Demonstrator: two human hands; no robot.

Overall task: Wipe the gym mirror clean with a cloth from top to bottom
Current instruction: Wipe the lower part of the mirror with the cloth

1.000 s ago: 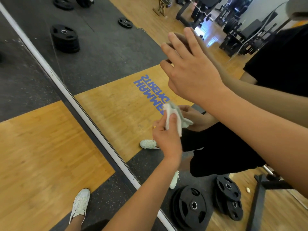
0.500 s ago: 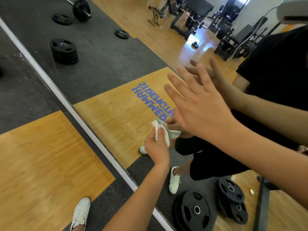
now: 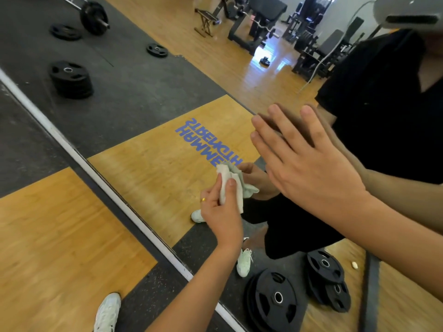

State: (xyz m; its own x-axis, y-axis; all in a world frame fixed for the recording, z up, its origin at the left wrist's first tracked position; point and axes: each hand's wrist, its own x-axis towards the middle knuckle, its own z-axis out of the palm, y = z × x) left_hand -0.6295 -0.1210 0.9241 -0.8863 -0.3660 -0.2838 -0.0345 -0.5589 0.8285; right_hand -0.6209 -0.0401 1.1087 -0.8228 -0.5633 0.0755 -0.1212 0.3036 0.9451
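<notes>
Right now the mirror fills most of your view, its pale edge strip running diagonally above the floor. Your right grip is flat, fingers straight and spread, up at the glass; contact unclear. Your left grip, lower and just beside it, pinches the cloth, thumb on top. The cloth is bunched against the glass, near the reflected blue lettering.

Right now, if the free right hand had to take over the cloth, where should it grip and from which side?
Grip the crumpled top of the cloth: it stands free above the left hand, which pinches the lower half. The right hand, open by the mirror, should probably come down from above on the right.
</notes>
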